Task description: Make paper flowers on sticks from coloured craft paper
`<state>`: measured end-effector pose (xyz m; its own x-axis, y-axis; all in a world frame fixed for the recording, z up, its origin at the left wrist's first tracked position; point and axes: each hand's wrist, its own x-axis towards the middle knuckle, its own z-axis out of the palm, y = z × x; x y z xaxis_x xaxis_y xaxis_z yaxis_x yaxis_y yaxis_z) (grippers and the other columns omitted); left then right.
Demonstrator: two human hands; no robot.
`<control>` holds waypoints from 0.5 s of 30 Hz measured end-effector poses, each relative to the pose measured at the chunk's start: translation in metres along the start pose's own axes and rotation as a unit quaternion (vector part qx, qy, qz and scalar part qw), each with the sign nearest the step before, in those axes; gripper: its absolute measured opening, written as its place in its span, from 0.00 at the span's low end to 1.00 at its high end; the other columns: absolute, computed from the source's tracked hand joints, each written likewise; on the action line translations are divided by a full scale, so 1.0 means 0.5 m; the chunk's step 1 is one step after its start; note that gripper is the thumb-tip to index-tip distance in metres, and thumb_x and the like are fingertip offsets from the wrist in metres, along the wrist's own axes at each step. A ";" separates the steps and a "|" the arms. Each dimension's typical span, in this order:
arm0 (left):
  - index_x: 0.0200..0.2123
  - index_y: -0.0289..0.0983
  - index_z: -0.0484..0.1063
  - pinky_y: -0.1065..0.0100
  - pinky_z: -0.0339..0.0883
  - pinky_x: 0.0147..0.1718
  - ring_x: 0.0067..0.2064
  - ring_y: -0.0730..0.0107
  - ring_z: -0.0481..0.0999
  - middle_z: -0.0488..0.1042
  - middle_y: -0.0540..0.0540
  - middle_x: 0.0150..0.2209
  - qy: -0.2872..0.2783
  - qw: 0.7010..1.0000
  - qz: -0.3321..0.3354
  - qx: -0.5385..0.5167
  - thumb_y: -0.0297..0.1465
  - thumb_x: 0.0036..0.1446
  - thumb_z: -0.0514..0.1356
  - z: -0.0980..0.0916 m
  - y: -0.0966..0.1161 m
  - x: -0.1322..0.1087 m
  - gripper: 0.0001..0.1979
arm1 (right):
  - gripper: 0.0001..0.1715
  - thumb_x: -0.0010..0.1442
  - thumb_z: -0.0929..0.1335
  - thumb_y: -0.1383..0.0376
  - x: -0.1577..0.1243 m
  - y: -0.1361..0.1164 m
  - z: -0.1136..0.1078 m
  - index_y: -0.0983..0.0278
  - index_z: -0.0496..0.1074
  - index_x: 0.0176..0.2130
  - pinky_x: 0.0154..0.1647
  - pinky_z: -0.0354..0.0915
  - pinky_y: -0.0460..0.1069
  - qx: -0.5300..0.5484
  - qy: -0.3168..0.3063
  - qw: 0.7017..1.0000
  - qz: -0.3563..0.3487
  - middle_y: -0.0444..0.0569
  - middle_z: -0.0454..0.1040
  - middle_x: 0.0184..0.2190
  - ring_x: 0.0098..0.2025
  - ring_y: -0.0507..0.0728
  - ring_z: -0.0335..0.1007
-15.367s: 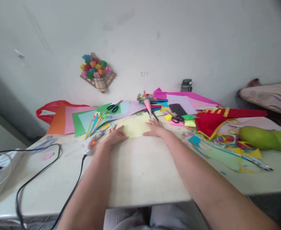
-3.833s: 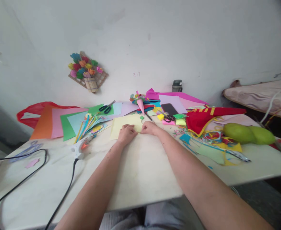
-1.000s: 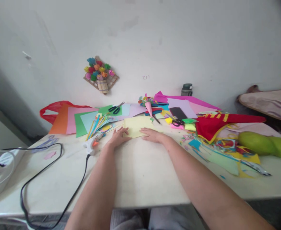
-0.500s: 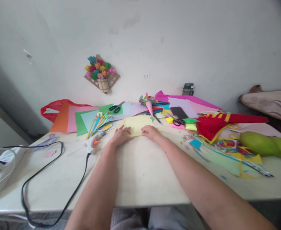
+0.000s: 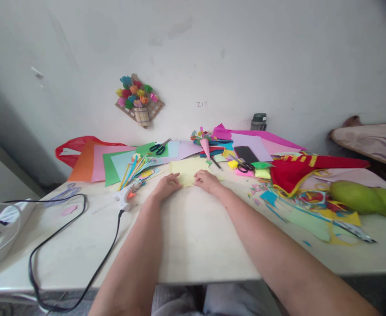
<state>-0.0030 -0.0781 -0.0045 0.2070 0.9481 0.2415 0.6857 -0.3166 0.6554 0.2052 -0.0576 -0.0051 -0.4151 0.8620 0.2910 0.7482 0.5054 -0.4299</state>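
A pale yellow sheet of paper (image 5: 189, 167) lies on the table in front of me. My left hand (image 5: 168, 184) is at its near left edge, fingers curled in and thumb pressed to the paper. At the near right edge my right hand (image 5: 206, 181) pinches the same sheet with fingertips together. The two hands are a short gap apart, with the paper's near edge showing between them. Just left of my left hand rests a white glue gun (image 5: 123, 199) with a black cord, beside a bunch of colored paper strips (image 5: 137, 169).
Colored sheets (image 5: 96, 162), black-handled scissors (image 5: 159, 147) and a pink paper cone of flowers (image 5: 205, 147) lie toward the wall. Rightward are a phone (image 5: 245, 154), a second pair of scissors (image 5: 245, 167), red cloth (image 5: 287, 173), paper scraps and a green pillow-like object (image 5: 354, 197).
My left hand's fingers, more spread before, have drawn in toward the paper's near edge. My right hand has stayed almost in place; the sheet still lies flat.
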 end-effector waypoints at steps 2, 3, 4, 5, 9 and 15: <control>0.23 0.38 0.70 0.64 0.50 0.56 0.59 0.62 0.58 0.64 0.44 0.56 0.001 1.000 -0.005 0.015 0.35 0.42 0.60 0.001 0.002 0.002 0.06 | 0.08 0.54 0.66 0.61 0.001 -0.001 0.002 0.62 0.71 0.27 0.42 0.60 0.47 -0.012 -0.001 1.000 0.008 0.45 0.69 0.45 0.48 0.55 0.62; 0.23 0.38 0.70 0.63 0.49 0.57 0.60 0.62 0.57 0.64 0.45 0.56 0.000 1.000 -0.006 0.026 0.35 0.42 0.60 0.001 0.002 0.003 0.06 | 0.08 0.55 0.66 0.61 0.002 -0.001 0.003 0.62 0.71 0.27 0.42 0.60 0.47 -0.016 -0.001 1.000 0.012 0.45 0.69 0.45 0.48 0.55 0.61; 0.23 0.38 0.70 0.63 0.48 0.57 0.60 0.62 0.55 0.64 0.45 0.56 -0.001 0.999 -0.008 0.041 0.35 0.43 0.59 0.001 0.001 0.005 0.06 | 0.09 0.55 0.66 0.60 0.003 -0.001 0.004 0.61 0.71 0.27 0.42 0.60 0.47 -0.019 0.000 1.000 0.016 0.45 0.69 0.45 0.48 0.55 0.61; 0.23 0.38 0.70 0.63 0.47 0.58 0.61 0.62 0.54 0.64 0.45 0.56 -0.003 0.998 -0.009 0.058 0.35 0.43 0.59 0.001 0.000 0.007 0.07 | 0.09 0.55 0.66 0.60 0.004 -0.001 0.006 0.61 0.71 0.28 0.42 0.61 0.47 -0.020 0.001 1.000 0.020 0.45 0.69 0.46 0.48 0.55 0.61; 0.23 0.38 0.70 0.64 0.39 0.60 0.61 0.65 0.54 0.65 0.46 0.55 -0.012 0.993 -0.007 0.118 0.36 0.43 0.58 0.000 -0.004 0.015 0.07 | 0.09 0.54 0.66 0.60 0.007 -0.003 0.011 0.62 0.70 0.27 0.43 0.60 0.48 -0.019 0.005 0.999 0.034 0.46 0.68 0.46 0.49 0.56 0.60; 0.29 0.42 0.72 0.57 0.38 0.59 0.63 0.61 0.45 0.68 0.52 0.53 -0.033 0.978 -0.066 0.193 0.40 0.46 0.56 0.003 0.010 0.014 0.11 | 0.09 0.50 0.69 0.60 0.015 -0.002 0.015 0.64 0.71 0.31 0.49 0.56 0.48 -0.010 0.014 0.998 0.065 0.50 0.66 0.46 0.49 0.57 0.60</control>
<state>0.0029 -0.0731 -0.0006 0.1350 0.9839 0.1169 0.9195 -0.1684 0.3553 0.1972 -0.0514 -0.0089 -0.2991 0.9185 0.2587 0.8048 0.3885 -0.4488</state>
